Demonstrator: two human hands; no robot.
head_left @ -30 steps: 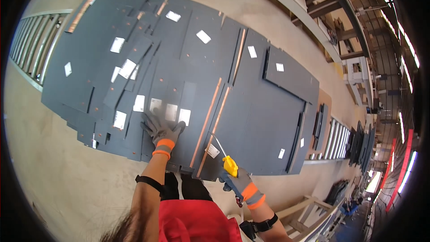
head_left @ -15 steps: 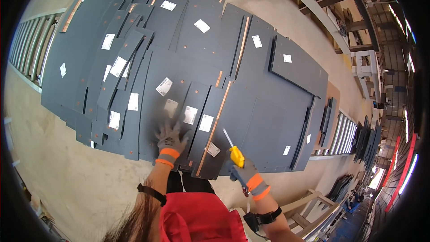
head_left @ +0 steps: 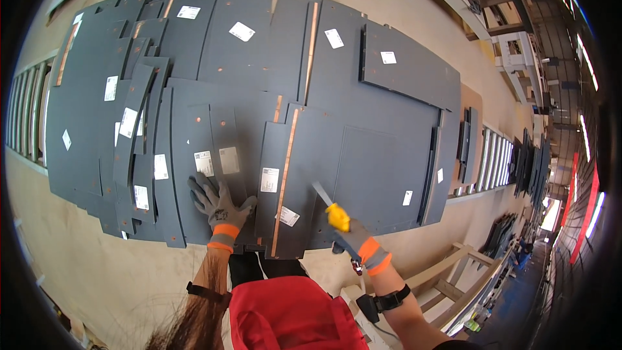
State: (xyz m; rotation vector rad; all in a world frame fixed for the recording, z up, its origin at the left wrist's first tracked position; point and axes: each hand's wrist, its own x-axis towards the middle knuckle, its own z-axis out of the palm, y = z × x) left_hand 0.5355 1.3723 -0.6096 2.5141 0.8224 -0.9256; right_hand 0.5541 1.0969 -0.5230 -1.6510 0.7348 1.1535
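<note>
My left hand point(head_left: 222, 207), in a grey glove with an orange cuff, has its fingers spread over a narrow dark grey panel point(head_left: 202, 133) near the front edge of the panel layer. Its fingertips are just below a white label point(head_left: 204, 163); whether they press on the surface is hard to tell. My right hand point(head_left: 352, 240), gloved alike, is closed around a yellow air blow gun point(head_left: 337, 217). The metal nozzle, slightly blurred, points forward and left over a large dark panel point(head_left: 366, 168). A thin hose hangs below that hand.
Overlapping dark panels point(head_left: 246, 58) with white labels cover the surface before me. A smaller panel point(head_left: 411, 68) lies on top at the far right. Roller conveyors point(head_left: 27, 113) show at both ends. A wooden frame point(head_left: 447, 279) stands at the lower right, beside my right forearm.
The view has shifted, so the panels appear farther left. My left hand's fingers are now spread wider and it appears farther left. The blow gun stays in my right hand, its nozzle slightly left.
</note>
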